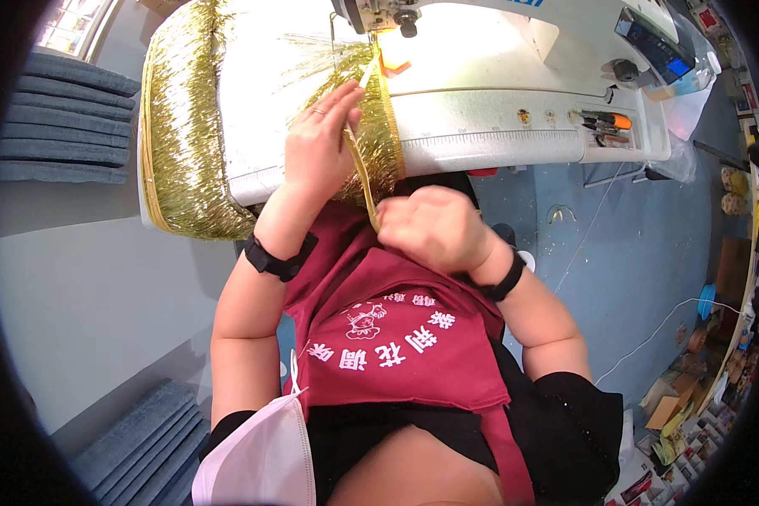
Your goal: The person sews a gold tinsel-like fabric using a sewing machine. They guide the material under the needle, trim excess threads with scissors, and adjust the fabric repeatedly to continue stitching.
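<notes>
In the head view, your left hand (319, 148) lies flat, fingers stretched, on the gold fringe trim (375, 126) at the front edge of the white sewing machine table (489, 139), and it presses the trim down just below the needle area of the sewing machine (447, 25). There is a ring on one finger of this hand. Your right hand (434, 228) is lower, near your body, closed into a fist around the narrow gold band (361, 173) that runs from the trim under your left hand down to it; the band looks pulled tight between the two hands. The hands are apart, one above the other. Each wrist carries a black wristband (274, 257). A big heap of the same gold fringe (181, 126) hangs over the left end of the table. On the right part of the table a small tray holds tools with orange handles (607, 125). Below your hands you see your dark red apron (396, 337), and a white face mask (257, 455) hangs at the lower edge. Grey-blue cushions (67, 118) are stacked at the far left.
</notes>
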Demonstrator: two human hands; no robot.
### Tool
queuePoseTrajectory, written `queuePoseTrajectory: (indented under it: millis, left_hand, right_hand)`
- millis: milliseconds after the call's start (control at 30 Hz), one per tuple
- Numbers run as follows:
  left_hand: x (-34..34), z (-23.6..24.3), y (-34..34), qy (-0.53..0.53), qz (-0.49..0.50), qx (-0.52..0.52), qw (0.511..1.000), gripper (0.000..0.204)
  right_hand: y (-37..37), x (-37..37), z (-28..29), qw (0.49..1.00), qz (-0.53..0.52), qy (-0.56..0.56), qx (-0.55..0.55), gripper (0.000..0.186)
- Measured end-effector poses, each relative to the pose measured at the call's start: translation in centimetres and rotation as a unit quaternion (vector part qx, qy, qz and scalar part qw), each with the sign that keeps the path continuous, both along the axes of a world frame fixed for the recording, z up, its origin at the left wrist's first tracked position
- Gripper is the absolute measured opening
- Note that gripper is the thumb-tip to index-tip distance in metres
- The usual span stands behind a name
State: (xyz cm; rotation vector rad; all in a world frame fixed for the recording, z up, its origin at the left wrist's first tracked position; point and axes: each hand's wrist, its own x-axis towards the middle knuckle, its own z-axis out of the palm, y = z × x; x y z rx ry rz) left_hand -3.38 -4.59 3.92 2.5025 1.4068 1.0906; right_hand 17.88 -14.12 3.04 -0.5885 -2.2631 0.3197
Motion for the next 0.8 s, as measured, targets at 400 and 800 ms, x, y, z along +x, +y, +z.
queuePoseTrajectory:
  millis: [400, 800]
  left_hand:
    - [0.4, 0.5, -2.8, -0.043, -0.064, -0.024, 0.997, 0.040]
    - [2.4, -2.4, -8.0, 0.036, -0.141, -0.013, 0.989, 0.040]
  right_hand:
    - [3.6, 0.8, -6.1, 0.927, -0.295, -0.213, 0.091, 0.051]
    - [2.4, 2.6, -6.0, 0.986, -0.147, -0.033, 0.064, 0.035]
